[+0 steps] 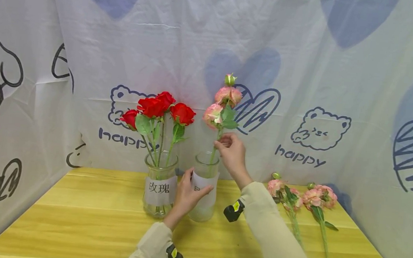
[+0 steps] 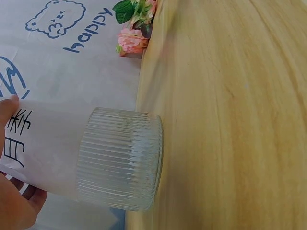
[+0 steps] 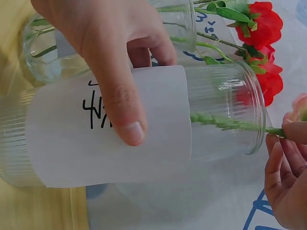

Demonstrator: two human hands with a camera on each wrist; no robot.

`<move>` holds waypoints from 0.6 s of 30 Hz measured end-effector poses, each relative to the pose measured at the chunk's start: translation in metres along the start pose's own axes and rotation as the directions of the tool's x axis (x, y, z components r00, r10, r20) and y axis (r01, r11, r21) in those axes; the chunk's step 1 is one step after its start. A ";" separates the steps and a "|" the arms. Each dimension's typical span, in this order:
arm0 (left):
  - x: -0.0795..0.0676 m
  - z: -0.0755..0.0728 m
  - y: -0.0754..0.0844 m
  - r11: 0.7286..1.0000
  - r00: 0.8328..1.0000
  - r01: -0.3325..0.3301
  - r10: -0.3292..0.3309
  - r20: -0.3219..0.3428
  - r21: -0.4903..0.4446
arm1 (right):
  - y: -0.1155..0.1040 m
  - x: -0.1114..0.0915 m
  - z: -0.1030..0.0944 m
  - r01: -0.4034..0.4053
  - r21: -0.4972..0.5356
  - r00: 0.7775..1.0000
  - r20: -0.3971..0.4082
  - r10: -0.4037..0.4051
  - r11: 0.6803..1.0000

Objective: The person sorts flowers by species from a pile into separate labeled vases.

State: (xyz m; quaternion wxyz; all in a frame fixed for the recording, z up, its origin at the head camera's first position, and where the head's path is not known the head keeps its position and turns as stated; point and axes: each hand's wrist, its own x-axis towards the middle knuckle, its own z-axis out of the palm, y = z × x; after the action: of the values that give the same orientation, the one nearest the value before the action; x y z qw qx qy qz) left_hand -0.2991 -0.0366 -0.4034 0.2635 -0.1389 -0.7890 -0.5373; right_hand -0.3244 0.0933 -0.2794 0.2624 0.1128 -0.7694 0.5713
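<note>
My left hand [image 1: 191,192] grips a ribbed glass vase [image 1: 201,214] around its white paper label [image 3: 163,143], thumb across the front. Above the vase, my right hand [image 1: 233,152] pinches the green stem [image 3: 225,122] of a pink flower [image 1: 213,115] between thumb and fingers. The lower part of that stem is inside the vase mouth, and the blossoms and a bud stand upright over the hand. In the left wrist view the vase base [image 2: 122,158] shows at the tabletop, and part of the left hand [image 2: 17,206] is at the edge.
Left of the gripped vase stands another labelled glass vase [image 1: 158,212] with several red roses [image 1: 152,107]. Two pink flower stems [image 1: 324,231] lie on the wooden table [image 1: 86,216] at the right. A printed white cloth [image 1: 182,62] hangs behind the table.
</note>
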 end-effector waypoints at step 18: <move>-0.001 0.000 0.005 0.999 0.999 0.036 -0.036 0.010 0.003 | 0.011 -0.009 -0.022 0.074 -0.015 0.994 0.078 -0.072 0.997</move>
State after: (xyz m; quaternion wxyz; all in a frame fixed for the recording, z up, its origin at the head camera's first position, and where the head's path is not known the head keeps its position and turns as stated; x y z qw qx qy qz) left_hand -0.2959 -0.0352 -0.4001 0.2502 -0.1269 -0.7935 -0.5400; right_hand -0.3158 0.1162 -0.2882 0.2540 0.1606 -0.7793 0.5498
